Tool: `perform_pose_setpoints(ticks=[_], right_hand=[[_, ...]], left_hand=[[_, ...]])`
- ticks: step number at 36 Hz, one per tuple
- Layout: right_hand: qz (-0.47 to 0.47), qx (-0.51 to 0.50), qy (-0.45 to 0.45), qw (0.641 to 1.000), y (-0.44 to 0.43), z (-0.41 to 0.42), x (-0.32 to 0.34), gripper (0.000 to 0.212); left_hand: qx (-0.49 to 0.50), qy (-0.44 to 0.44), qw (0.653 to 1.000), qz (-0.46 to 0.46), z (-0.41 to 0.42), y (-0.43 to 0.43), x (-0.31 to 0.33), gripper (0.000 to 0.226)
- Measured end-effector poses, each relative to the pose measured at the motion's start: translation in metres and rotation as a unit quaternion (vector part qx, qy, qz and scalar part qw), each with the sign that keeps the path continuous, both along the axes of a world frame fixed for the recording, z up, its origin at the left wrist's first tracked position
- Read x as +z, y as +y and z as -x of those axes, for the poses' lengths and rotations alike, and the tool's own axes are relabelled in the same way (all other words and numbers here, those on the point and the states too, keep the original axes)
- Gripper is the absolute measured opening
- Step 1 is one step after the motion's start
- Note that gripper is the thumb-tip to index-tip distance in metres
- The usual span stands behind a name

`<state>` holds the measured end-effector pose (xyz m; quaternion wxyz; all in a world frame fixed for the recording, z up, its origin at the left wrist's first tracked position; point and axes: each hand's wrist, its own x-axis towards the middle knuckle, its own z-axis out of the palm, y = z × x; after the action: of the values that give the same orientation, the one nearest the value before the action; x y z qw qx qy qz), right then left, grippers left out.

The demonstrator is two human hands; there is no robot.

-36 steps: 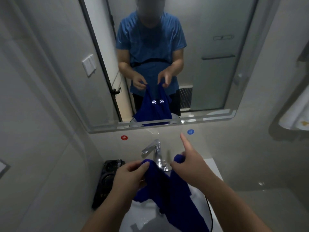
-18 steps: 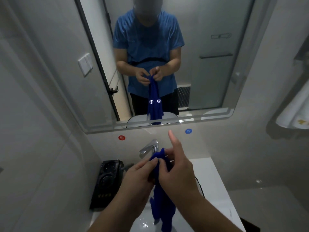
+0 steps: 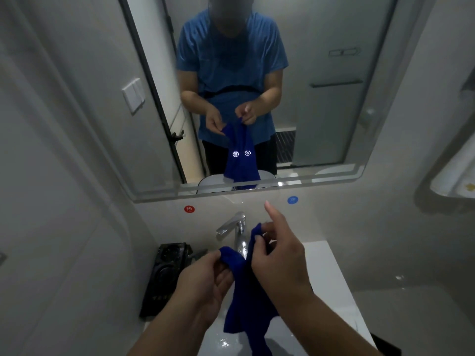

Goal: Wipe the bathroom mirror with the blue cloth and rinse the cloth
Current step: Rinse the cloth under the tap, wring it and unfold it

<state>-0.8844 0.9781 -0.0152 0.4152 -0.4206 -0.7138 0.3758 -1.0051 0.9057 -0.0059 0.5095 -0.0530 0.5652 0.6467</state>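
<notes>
The cloth (image 3: pixel 246 291) is held up over the sink (image 3: pixel 331 276), just in front of the tap (image 3: pixel 235 226), and hangs down between the two hands. One upper corner is pinched by the left hand (image 3: pixel 205 286), with the fingers curled round it. The other upper corner is pinched by the right hand (image 3: pixel 279 258), while its index finger is stretched out toward the wall. The mirror (image 3: pixel 321 124) is seen above the tap, apart from the cloth. A black box (image 3: pixel 167 273) is placed left of the sink.
</notes>
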Motion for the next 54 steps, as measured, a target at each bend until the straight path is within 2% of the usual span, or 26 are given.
perform_pose_setpoints(ticks=[4,8,11,14,16,22,24,27,30,33,38,43,47,50,54], right_hand=[[-0.036,0.042,-0.05,0.997,-0.013,0.013,-0.011,0.082],[-0.013,0.118,-0.096,0.988,-0.028,0.016,-0.017,0.081],[0.14,0.172,-0.078,0.972,-0.023,0.012,-0.012,0.084],[0.313,0.197,0.009,0.929,-0.007,0.01,0.009,0.065],[0.349,0.229,0.014,0.909,0.007,0.003,0.025,0.049],[0.331,0.277,-0.025,0.902,0.027,-0.002,0.016,0.049],[0.295,0.261,-0.008,0.919,0.029,-0.001,0.009,0.054],[0.237,0.208,0.01,0.949,0.038,-0.004,-0.012,0.045],[0.201,0.23,-0.108,0.946,0.04,-0.007,-0.036,0.056],[0.206,0.275,-0.183,0.921,0.028,-0.008,-0.053,0.053],[0.236,0.274,-0.205,0.909,0.016,-0.01,-0.082,0.05],[0.261,0.275,-0.227,0.897,0.021,-0.016,-0.11,0.048],[0.274,0.252,-0.274,0.887,0.026,-0.026,-0.136,0.041],[0.3,0.236,-0.244,0.891,0.027,-0.03,-0.142,0.032],[0.356,0.274,-0.186,0.874,0.034,-0.031,-0.129,0.045]], left_hand=[[-0.045,0.022,0.999,-0.008,-0.003,0.0,0.004,0.026],[-0.083,0.067,0.994,-0.027,0.0,-0.003,0.011,0.03],[-0.124,0.094,0.986,-0.05,0.01,-0.008,0.013,0.027],[-0.19,0.156,0.968,-0.047,0.019,-0.01,0.005,0.028],[-0.202,0.187,0.961,-0.029,0.023,-0.013,0.0,0.027],[-0.195,0.277,0.941,0.017,0.02,-0.014,-0.008,0.026],[-0.186,0.324,0.927,0.031,0.019,-0.013,-0.008,0.029],[-0.169,0.38,0.908,0.044,0.023,-0.014,-0.001,0.03],[-0.167,0.408,0.896,0.046,0.031,-0.016,0.011,0.027],[-0.174,0.438,0.882,0.018,0.038,-0.019,0.027,0.029],[-0.17,0.459,0.871,-0.035,0.043,-0.024,0.043,0.03],[-0.105,0.418,0.898,-0.084,0.041,-0.027,0.053,0.028],[-0.041,0.441,0.895,-0.059,0.047,-0.022,0.052,0.03],[-0.02,0.471,0.881,-0.039,0.054,-0.021,0.049,0.03],[-0.067,0.473,0.878,-0.028,0.064,-0.022,0.048,0.03]])
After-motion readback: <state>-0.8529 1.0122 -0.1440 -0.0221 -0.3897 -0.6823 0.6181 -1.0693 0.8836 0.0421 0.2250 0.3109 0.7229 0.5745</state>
